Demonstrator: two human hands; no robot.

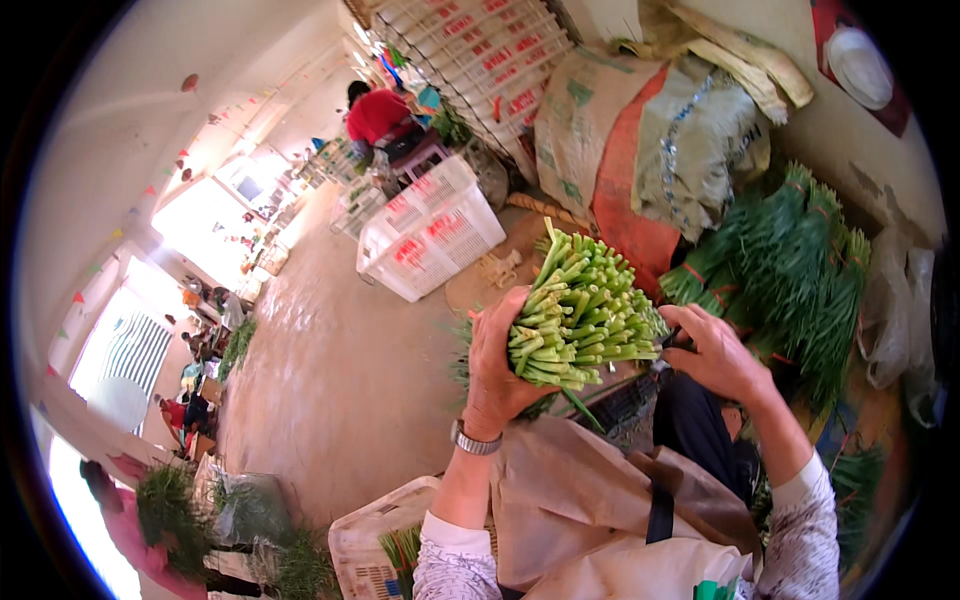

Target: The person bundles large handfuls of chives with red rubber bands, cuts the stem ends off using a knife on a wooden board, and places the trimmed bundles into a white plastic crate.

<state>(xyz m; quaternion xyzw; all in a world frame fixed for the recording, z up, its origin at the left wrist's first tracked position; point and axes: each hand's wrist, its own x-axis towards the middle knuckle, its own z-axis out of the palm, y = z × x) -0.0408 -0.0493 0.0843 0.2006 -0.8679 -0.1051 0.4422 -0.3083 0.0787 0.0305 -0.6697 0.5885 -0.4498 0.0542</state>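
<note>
— so where's the green bunch (585, 315) at?
— in front of the tan apron (575, 480), left hand (497, 355) wrapped round it. right hand (722, 352) half-curled beside it, can't tell if that one's holding anything

Our left forearm (463, 490) rises steeply to a nearly straight wrist, and our left grip (495, 365) is curled in a firm clasp, palm turned inward. Our right forearm (782, 430) slants up and leftward; our right grip (722, 352) points toward the left one, its fingers bent, though we cannot tell how tightly they close.
</note>
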